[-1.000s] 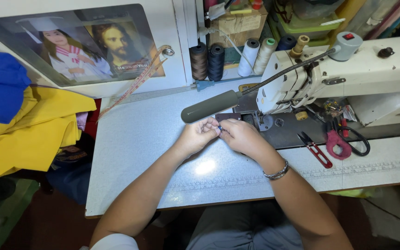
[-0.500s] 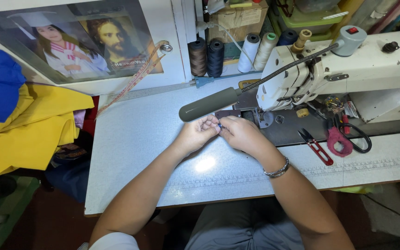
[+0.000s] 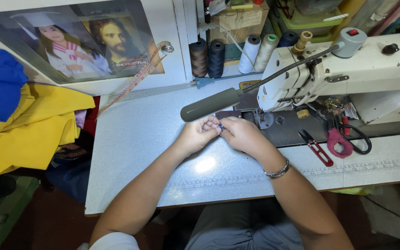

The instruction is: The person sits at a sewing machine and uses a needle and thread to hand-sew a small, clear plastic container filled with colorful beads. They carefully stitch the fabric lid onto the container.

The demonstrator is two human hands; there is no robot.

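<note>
- Head view: left hand [image 3: 199, 135] and right hand [image 3: 242, 135], fingertips pinched together on a small dark part [image 3: 221, 125], its kind too small to tell.
- Just beyond the hands: sewing machine [image 3: 348, 69], grey lamp head [image 3: 211, 105].
- Right of the right hand: red thread snips [image 3: 316, 148].
- Risk, judged: the tiny part could slip from the pinch and roll off the table [image 3: 163, 139].

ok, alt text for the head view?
Both hands, left hand and right hand, pinch a tiny dark item together on a white table, beside a sewing machine. Thread spools stand behind.
</note>
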